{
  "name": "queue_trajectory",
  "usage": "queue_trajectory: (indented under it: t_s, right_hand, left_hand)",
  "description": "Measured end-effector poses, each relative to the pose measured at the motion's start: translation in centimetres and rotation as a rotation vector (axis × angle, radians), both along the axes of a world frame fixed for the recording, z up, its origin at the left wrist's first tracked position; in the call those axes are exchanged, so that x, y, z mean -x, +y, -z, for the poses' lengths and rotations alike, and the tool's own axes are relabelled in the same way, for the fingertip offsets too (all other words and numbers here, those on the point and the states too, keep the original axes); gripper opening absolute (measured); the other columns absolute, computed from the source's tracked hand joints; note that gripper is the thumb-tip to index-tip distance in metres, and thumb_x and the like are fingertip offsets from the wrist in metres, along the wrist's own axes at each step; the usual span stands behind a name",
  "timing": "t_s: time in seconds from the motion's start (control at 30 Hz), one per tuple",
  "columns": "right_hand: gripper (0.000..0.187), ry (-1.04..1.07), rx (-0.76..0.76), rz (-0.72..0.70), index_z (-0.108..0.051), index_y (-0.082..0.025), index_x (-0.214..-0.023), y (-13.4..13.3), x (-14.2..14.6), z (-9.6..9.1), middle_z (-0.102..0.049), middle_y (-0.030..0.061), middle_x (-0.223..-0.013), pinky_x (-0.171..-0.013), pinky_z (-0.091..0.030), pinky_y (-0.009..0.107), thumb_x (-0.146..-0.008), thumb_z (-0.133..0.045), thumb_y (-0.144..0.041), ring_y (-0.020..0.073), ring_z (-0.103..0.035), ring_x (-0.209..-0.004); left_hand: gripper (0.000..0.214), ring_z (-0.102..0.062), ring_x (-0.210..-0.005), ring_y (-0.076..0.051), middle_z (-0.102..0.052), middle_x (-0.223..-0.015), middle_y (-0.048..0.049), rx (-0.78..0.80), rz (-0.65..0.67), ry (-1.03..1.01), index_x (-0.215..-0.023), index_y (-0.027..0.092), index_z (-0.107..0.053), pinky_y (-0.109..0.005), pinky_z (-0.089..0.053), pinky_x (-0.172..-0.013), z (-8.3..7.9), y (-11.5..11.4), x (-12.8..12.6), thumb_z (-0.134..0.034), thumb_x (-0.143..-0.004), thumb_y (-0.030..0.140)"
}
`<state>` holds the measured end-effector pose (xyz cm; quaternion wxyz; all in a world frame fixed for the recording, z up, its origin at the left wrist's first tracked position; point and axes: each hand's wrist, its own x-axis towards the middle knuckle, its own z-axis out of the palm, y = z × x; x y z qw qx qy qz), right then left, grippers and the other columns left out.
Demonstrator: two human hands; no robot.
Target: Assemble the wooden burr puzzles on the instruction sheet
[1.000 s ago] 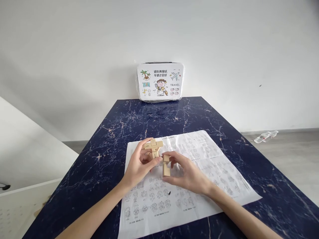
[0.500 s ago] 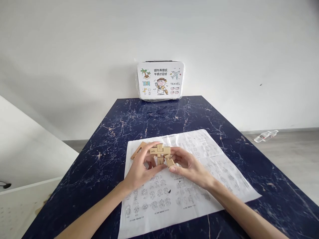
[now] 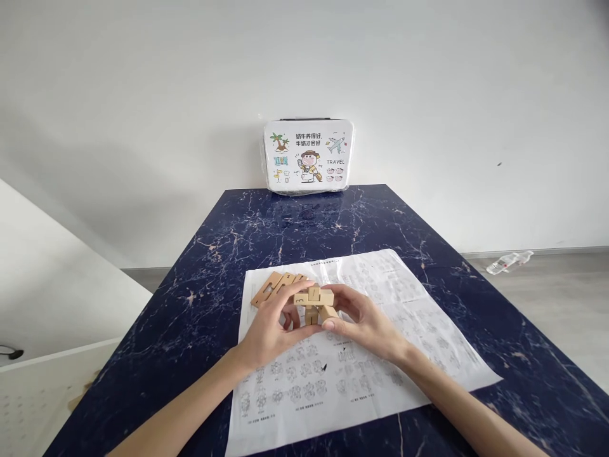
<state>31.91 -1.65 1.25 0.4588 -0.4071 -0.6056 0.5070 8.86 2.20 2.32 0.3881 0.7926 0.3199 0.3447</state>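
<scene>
Both hands hold a small wooden interlocking puzzle [image 3: 314, 303] of pale notched bars, just above a printed instruction sheet [image 3: 361, 355]. My left hand [image 3: 271, 327] grips the puzzle from the left, thumb and fingers closed round it. My right hand [image 3: 368, 324] pinches a bar on the puzzle's right side. Two or three loose wooden bars [image 3: 275, 287] lie on the sheet behind my left hand.
The sheet lies on a dark blue marbled table [image 3: 228, 241]. A white case with cartoon travel pictures [image 3: 308, 155] stands against the wall at the table's far edge. A clear plastic bottle [image 3: 509, 260] lies on the floor at right.
My right hand brought its separate bar up and joined it to the cluster in my left hand. The hands have come together, and the loose bars behind them have come into view.
</scene>
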Motion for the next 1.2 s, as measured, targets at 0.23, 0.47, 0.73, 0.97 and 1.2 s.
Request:
queue_trajectory:
  t_s: [0.23,0.47,0.73,0.97,1.2]
  right_hand:
    - [0.054,-0.039,-0.002,0.014,-0.068,-0.025,-0.131,-0.08,0.00,-0.28,-0.074,0.0099,-0.108,-0.100,-0.058,0.054,-0.088,-0.085,-0.051,0.0304,-0.071,-0.105]
    - [0.051,-0.019,0.058,0.027,-0.070,-0.023,-0.123,-0.39,0.66,-0.36,-0.077,0.0102,-0.105,-0.093,-0.059,0.049,-0.087,-0.082,-0.058,0.0304,-0.073,-0.101]
    - [0.041,-0.103,0.024,0.064,-0.071,-0.024,-0.110,-0.53,0.74,-0.28,-0.076,0.0080,-0.099,-0.081,-0.056,0.042,-0.087,-0.084,-0.055,0.0272,-0.070,-0.091]
    - [0.041,-0.045,0.083,0.028,-0.069,-0.024,-0.107,-0.44,0.73,-0.17,-0.075,0.0064,-0.095,-0.079,-0.054,0.041,-0.084,-0.087,-0.054,0.0262,-0.069,-0.089]
    - [0.051,0.069,0.079,-0.033,-0.070,-0.024,-0.116,-0.40,0.55,-0.78,-0.076,0.0102,-0.110,-0.091,-0.056,0.046,-0.090,-0.076,-0.067,0.0295,-0.071,-0.102]
  left_hand:
    - [0.067,-0.069,-0.073,-0.017,-0.072,-0.126,-0.0065,0.006,0.007,0.068,-0.148,0.037,-0.053,-0.029,-0.060,-0.056,0.01,-0.17,0.10,-0.083,-0.090,0.050]
    - [0.068,-0.071,-0.077,-0.021,-0.074,-0.112,-0.0051,0.021,-0.009,0.069,-0.146,0.035,-0.055,-0.031,-0.062,-0.059,0.16,-0.40,-0.03,-0.086,-0.087,0.050]
    - [0.064,-0.068,-0.070,-0.017,-0.072,-0.118,-0.0068,0.078,0.019,0.020,-0.142,0.032,-0.057,-0.031,-0.059,-0.057,-0.41,-0.47,-0.32,-0.085,-0.088,0.051]
    - [0.065,-0.067,-0.067,-0.016,-0.073,-0.113,-0.0054,0.133,0.037,0.014,-0.141,0.031,-0.057,-0.031,-0.059,-0.057,-0.51,-0.44,-0.28,-0.087,-0.086,0.050]
    - [0.070,-0.067,-0.066,-0.016,-0.071,-0.108,-0.0030,0.186,0.058,-0.052,-0.142,0.032,-0.055,-0.030,-0.059,-0.059,-0.44,-0.27,-0.32,-0.091,-0.083,0.045]
